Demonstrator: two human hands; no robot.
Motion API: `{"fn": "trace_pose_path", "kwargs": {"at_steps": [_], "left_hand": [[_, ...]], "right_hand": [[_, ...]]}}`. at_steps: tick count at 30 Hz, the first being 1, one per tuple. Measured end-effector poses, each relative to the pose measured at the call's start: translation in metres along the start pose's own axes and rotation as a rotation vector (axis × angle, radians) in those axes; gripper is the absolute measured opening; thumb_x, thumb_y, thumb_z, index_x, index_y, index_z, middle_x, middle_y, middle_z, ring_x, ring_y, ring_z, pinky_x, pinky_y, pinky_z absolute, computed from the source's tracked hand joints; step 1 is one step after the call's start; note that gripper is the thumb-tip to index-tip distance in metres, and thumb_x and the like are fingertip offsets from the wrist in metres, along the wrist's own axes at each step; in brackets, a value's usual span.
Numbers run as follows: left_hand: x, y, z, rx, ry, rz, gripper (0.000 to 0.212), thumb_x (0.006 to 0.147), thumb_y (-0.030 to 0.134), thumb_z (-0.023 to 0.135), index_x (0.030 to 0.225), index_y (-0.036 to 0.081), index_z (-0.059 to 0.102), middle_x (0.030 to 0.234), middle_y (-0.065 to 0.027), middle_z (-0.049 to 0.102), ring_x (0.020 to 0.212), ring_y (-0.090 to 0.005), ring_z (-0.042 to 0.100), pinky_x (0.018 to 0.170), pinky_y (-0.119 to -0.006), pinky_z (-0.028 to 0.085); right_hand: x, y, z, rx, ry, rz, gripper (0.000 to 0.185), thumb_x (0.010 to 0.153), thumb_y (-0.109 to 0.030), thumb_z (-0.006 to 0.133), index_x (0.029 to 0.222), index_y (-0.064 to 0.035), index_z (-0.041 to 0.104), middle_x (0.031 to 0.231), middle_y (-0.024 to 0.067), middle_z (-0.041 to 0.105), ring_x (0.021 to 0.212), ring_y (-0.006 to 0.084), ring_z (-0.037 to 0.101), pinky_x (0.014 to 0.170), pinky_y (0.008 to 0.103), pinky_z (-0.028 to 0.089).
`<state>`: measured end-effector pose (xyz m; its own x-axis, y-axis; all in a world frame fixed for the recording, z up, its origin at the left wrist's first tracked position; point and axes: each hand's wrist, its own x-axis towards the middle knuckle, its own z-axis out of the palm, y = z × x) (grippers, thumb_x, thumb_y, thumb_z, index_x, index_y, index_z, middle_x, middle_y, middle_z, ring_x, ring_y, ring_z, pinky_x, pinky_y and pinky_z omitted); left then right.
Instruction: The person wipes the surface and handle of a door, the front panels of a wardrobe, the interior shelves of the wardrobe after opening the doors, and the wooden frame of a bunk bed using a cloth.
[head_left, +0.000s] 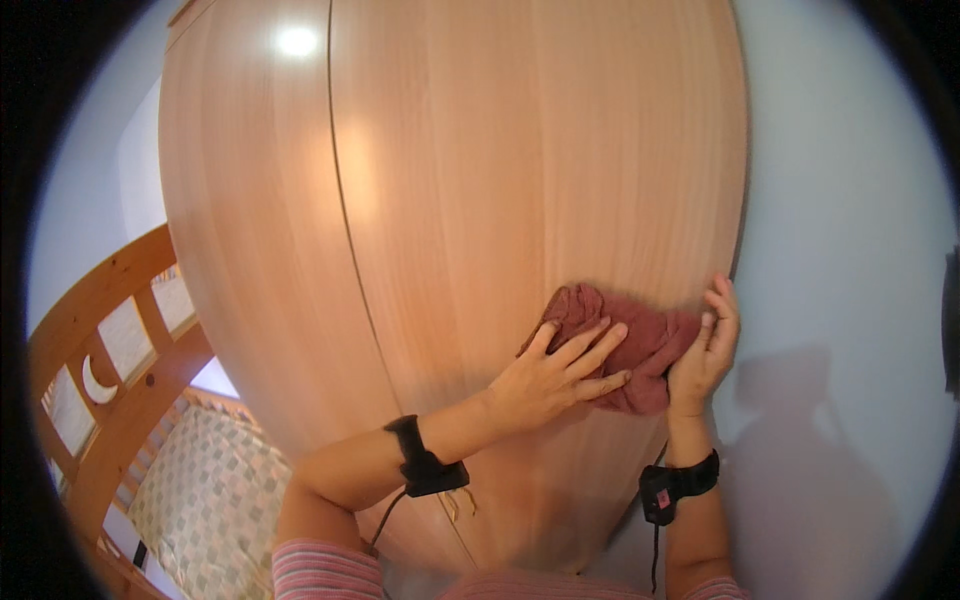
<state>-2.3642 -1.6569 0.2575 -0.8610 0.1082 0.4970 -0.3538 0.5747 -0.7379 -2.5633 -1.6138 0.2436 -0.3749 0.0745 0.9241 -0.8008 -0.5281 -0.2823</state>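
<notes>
A dark pinkish-red cloth (645, 337) lies bunched against the pale wood-grain door (480, 187) of a wardrobe. Across its left part, my left hand (555, 371) presses it to the door with fingers spread. My right hand (705, 352) is upright at the wardrobe's right edge, its thumb beside the cloth's right end and its fingers pointing up. Whether the thumb pinches any cloth is hidden. Each wrist carries a black strap with a small box and a cable. Below my left forearm are brass-coloured handles (459, 504) by the door seam.
A light blue wall (832, 225) adjoins the wardrobe's right side and bears a shadow. At left stands a wooden bed rail (112, 300) with a white crescent moon (97, 380) on it. Beneath is a mattress with a checked cover (210, 495).
</notes>
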Motion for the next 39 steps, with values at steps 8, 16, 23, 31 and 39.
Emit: {"fn": "trace_pose_path", "kwargs": {"at_steps": [8, 16, 23, 31, 39], "left_hand": [[-0.034, -0.116, -0.032, 0.235, 0.44, -0.522, 0.051, 0.06, 0.013, 0.067, 0.108, 0.027, 0.058, 0.121, -0.0189, 0.043, 0.108, -0.0396, 0.042, 0.09, -0.046, 0.036], [-0.084, -0.044, 0.003, 0.022, 0.231, -0.259, 0.039, 0.073, 0.023, 0.051, 0.11, 0.033, 0.053, 0.126, -0.0077, 0.04, 0.11, -0.0279, 0.042, 0.087, -0.045, 0.035], [-0.172, -0.066, -0.005, 0.06, 0.042, -0.068, 0.043, 0.072, 0.022, 0.052, 0.114, 0.035, 0.05, 0.126, -0.0031, 0.042, 0.111, -0.0221, 0.042, 0.091, -0.044, 0.034], [-0.27, -0.052, 0.019, 0.07, 0.23, -0.678, 0.041, 0.069, 0.013, 0.055, 0.105, 0.03, 0.059, 0.109, -0.0119, 0.044, 0.098, -0.0312, 0.042, 0.086, -0.04, 0.035], [-0.302, 0.061, 0.032, -0.481, -0.019, -1.062, 0.06, 0.057, 0.016, 0.068, 0.113, 0.01, 0.048, 0.102, -0.0175, 0.045, 0.091, -0.0352, 0.046, 0.075, -0.042, 0.041]], "right_hand": [[-0.017, -0.021, -0.016, 0.178, 0.025, 0.139, 0.022, 0.089, -0.015, 0.044, 0.105, -0.0003, 0.048, 0.122, 0.014, 0.045, 0.118, 0.0256, 0.037, 0.098, 0.0368, 0.027], [-0.07, -0.044, -0.004, 0.068, -0.111, 0.2, 0.02, 0.085, -0.013, 0.049, 0.102, -0.0013, 0.051, 0.119, 0.0139, 0.048, 0.115, 0.0246, 0.04, 0.097, 0.0352, 0.029], [-0.131, -0.086, 0.025, 0.045, -0.287, 0.324, 0.022, 0.083, -0.011, 0.051, 0.102, -0.0001, 0.051, 0.108, 0.0117, 0.053, 0.104, 0.0235, 0.048, 0.092, 0.0336, 0.034], [-0.203, -0.122, 0.069, 0.079, -0.607, 0.509, 0.022, 0.083, -0.014, 0.053, 0.101, -0.0009, 0.052, 0.089, 0.0106, 0.06, 0.083, 0.0194, 0.058, 0.074, 0.0298, 0.045], [-0.226, -0.152, 0.106, -0.217, -0.975, 0.614, 0.024, 0.084, -0.023, 0.052, 0.084, 0.0011, 0.052, 0.072, 0.0197, 0.055, 0.066, 0.0341, 0.055, 0.06, 0.0392, 0.042]]}}
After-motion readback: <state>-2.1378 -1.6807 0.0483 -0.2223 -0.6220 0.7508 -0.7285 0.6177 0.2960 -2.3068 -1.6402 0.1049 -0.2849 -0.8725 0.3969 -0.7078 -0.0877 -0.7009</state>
